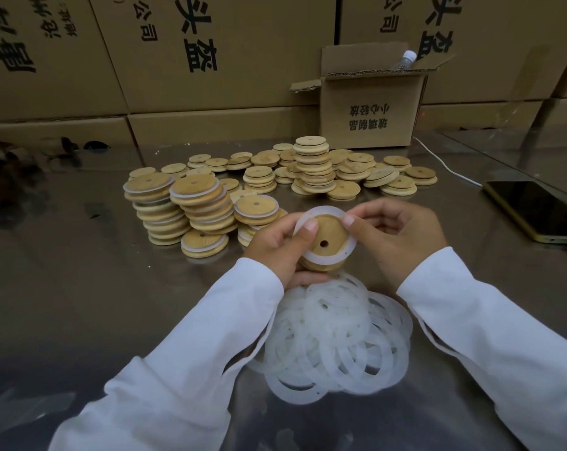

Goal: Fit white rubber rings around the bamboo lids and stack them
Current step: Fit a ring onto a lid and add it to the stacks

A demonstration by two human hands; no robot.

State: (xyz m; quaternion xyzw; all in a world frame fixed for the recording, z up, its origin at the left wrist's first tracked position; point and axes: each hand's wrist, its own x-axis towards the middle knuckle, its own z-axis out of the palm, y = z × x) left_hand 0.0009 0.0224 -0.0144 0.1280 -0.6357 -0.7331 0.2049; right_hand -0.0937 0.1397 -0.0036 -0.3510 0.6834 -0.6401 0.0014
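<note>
Left hand [277, 252] fingers grip round bamboo lid with centre hole [327, 237]; right hand [396, 236] fingers pinch white rubber ring [322, 211] partly seated on lid. Held above heap of loose white rings [337, 336] on steel worktop [80, 288]. Ringed lid stacks [184, 206] left, bare lids [314, 167] behind.

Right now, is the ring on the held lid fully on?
Not fully: the ring circles the lid, but its top arc stands clear between both hands' thumbs.

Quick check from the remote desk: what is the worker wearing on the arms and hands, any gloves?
No gloves: the left hand and right hand are bare. Both arms wear long white sleeves reaching the wrists, each with a slit opening along the forearm. No markings show.
</note>
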